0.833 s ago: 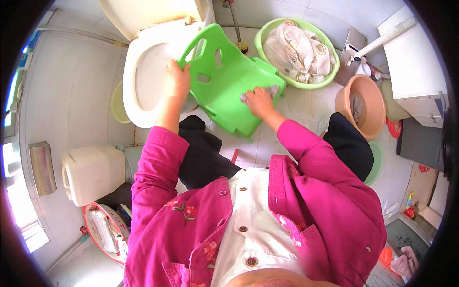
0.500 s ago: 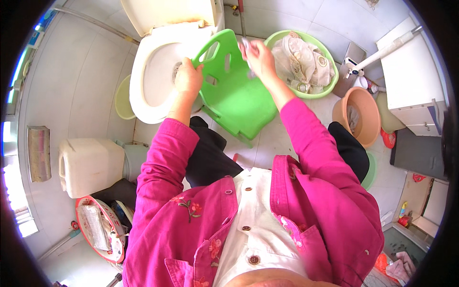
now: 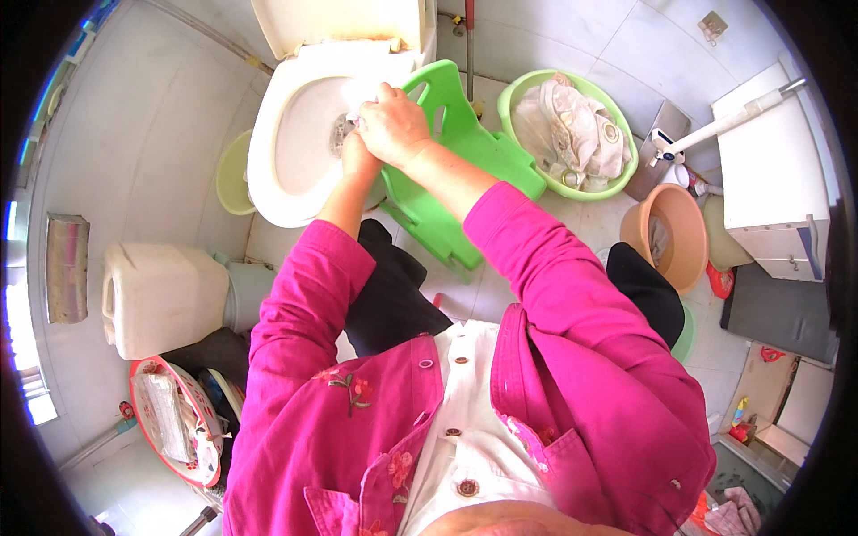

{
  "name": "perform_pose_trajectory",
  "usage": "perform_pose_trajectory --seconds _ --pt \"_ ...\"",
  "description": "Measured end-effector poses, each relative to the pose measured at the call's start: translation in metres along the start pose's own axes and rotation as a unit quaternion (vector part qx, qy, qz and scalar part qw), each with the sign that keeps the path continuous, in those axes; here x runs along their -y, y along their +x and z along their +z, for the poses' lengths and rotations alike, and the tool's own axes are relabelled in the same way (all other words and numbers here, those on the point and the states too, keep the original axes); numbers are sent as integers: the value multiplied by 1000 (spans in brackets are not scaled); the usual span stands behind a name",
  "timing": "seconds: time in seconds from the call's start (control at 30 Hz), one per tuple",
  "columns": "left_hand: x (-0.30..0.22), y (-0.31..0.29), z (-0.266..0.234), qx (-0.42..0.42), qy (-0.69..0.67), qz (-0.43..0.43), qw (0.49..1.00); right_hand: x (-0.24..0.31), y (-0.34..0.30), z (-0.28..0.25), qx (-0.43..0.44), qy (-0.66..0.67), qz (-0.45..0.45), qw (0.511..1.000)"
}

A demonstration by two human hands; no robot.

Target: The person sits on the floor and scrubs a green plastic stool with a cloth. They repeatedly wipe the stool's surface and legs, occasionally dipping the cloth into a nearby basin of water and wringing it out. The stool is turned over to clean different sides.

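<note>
A green plastic chair (image 3: 429, 192) is held tilted beside the toilet (image 3: 299, 152), its slotted backrest toward the bowl. My left hand (image 3: 359, 159) is closed at the top corner of that backrest, its fingertips mostly hidden. Over it lies my right hand (image 3: 395, 123), fingers curled around a pale crumpled cloth (image 3: 354, 117), of which only a small bit shows. Both hands meet at the right side of the toilet's opening, and the lid stands raised behind.
A green basin (image 3: 626, 170) of whitish laundry stands right of the chair, an orange bucket (image 3: 697, 246) nearer. Left are a yellowish basin (image 3: 234, 183), a white jerrycan (image 3: 170, 299) and a red-rimmed basin (image 3: 198, 402). A white cabinet (image 3: 769, 170) is at the right.
My right hand has swung left with the cloth, from the chair's right side to the backrest corner by my left hand. The view has shifted slightly.
</note>
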State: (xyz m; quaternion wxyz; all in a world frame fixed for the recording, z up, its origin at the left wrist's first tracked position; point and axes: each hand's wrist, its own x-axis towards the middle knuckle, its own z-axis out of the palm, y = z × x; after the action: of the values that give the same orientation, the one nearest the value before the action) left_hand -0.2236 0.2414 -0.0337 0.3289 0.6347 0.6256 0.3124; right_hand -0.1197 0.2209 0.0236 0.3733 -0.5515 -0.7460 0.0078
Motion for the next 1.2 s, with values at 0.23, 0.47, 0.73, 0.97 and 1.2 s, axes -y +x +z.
perform_pose_trajectory --seconds 0.23,0.47,0.73,0.97,1.2 --pt "-15 -8 -7 -1 3 -11 1000 -100 61 -42 43 -75 242 966" --pt "12 10 14 -10 7 -2 1000 -54 32 -17 11 -120 79 990" --pt "30 12 3 -18 25 15 999 -25 17 -20 18 -33 20 999" --pt "-3 -4 -4 11 -4 -37 999 -130 75 -46 126 -85 337 929" --pt "6 1 4 -4 4 -13 1000 -109 52 -35 26 -226 152 962"
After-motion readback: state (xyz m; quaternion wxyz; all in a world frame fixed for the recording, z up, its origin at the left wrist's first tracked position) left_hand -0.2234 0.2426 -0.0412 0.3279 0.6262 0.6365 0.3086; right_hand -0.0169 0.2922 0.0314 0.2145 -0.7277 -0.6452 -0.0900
